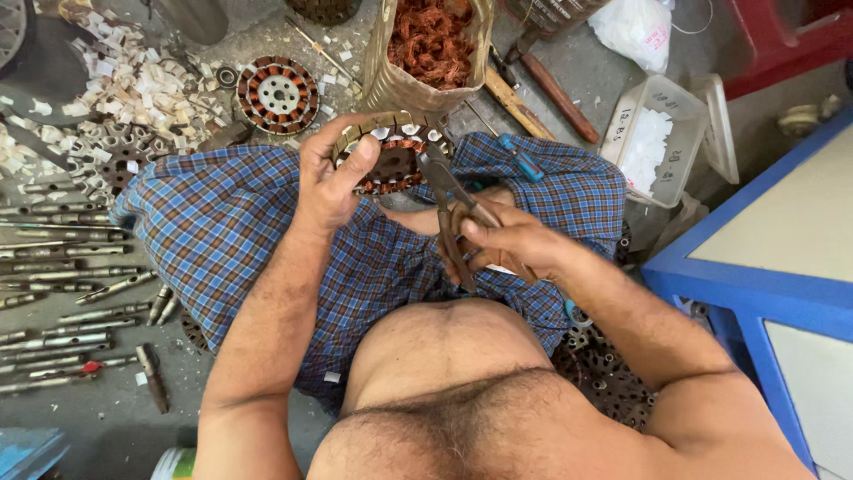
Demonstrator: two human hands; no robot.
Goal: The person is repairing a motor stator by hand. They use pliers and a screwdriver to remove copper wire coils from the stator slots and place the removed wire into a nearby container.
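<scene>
My left hand (330, 174) grips a round motor stator (394, 153) with copper windings, held over my lap on blue checked cloth (222, 222). My right hand (506, 242) is closed on the handles of a pair of pliers (447, 197), whose jaws reach up to the stator's right rim. The stator's lower left part is hidden behind my left fingers.
A sack of copper wire scrap (432, 44) stands just beyond the stator. Another stator (277, 92) lies on the floor at the upper left, amid paper scraps. Several metal rods (62, 267) lie at left. A plastic tub (657, 138) and blue cabinet (764, 267) are at right.
</scene>
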